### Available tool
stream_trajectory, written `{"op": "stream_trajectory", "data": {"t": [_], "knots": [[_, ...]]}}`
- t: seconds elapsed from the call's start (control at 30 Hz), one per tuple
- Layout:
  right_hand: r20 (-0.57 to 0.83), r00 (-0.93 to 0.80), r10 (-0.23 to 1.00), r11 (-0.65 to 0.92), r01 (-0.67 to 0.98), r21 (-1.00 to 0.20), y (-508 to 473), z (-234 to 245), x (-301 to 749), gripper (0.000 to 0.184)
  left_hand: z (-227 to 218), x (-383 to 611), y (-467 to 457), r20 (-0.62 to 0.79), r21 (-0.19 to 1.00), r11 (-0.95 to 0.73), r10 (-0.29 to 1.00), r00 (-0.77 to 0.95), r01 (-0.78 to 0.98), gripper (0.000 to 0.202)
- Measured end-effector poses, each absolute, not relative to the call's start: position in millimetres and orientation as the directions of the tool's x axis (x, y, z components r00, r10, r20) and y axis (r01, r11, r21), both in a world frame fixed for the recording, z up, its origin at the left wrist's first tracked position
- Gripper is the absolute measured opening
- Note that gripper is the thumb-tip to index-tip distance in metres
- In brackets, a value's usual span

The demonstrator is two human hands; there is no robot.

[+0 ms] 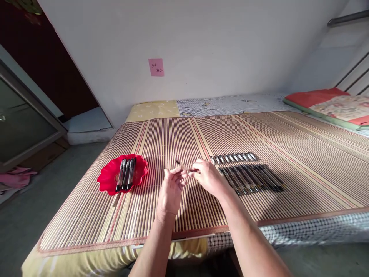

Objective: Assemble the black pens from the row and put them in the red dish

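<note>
My left hand [170, 192] is raised over the bamboo mat, its fingers closed around a slim pen [182, 166] with a dark end pointing up and left. My right hand [210, 176] pinches the pen's other end; whether a cap is between those fingers I cannot tell. To the left, a red scalloped plate [104, 176] holds several clear-barrelled pens [126, 174] with black ends. On the right lies a row of several pens [250, 179] side by side. Just behind them is a shorter row of small black-and-white pieces that look like pen caps [234, 158].
The striped bamboo mat [167, 142] covers a bed against a white wall [216, 50]. A pink note [156, 67] is stuck to that wall. Folded red and floral bedding [331, 104] lies at the far right. Past the bed's left edge is grey floor [69, 165].
</note>
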State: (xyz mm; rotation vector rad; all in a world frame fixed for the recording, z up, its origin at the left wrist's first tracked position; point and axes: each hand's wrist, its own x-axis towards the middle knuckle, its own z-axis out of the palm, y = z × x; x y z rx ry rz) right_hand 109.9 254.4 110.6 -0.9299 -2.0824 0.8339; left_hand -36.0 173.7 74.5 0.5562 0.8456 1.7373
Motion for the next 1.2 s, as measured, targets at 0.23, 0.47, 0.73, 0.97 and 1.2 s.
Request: {"op": "stream_trajectory", "data": {"t": [0.23,0.47,0.73,0.97,1.2], "knots": [[0.327,-0.323,0.888,0.326,-0.061,-0.944,235.8,147.9,114.3,0.028,86.7,-45.0,168.6,0.051,0.472,-0.127,0.992,-0.116,-0.873,0.077],[0.385,-0.556,0.737,0.437,-0.042,-0.898,202.3,152.2,80.5,0.022,90.5,-50.9,162.0,0.024,0.589,-0.102,0.994,-0.109,-0.802,0.088],[0.395,-0.669,0.630,0.558,0.036,-0.829,187.3,138.8,59.1,0.017,86.8,-53.3,161.3,0.125,0.579,-0.161,0.986,-0.108,-0.799,0.089],[0.359,-0.697,0.621,0.538,0.045,-0.842,182.8,133.0,53.5,0.016,86.7,-53.9,159.8,0.129,0.575,-0.151,0.987,-0.094,-0.804,0.092],[0.383,-0.693,0.611,0.566,0.044,-0.823,186.7,137.3,60.5,0.015,85.7,-53.3,160.3,0.139,0.546,-0.137,0.988,-0.072,-0.826,0.091]]}}
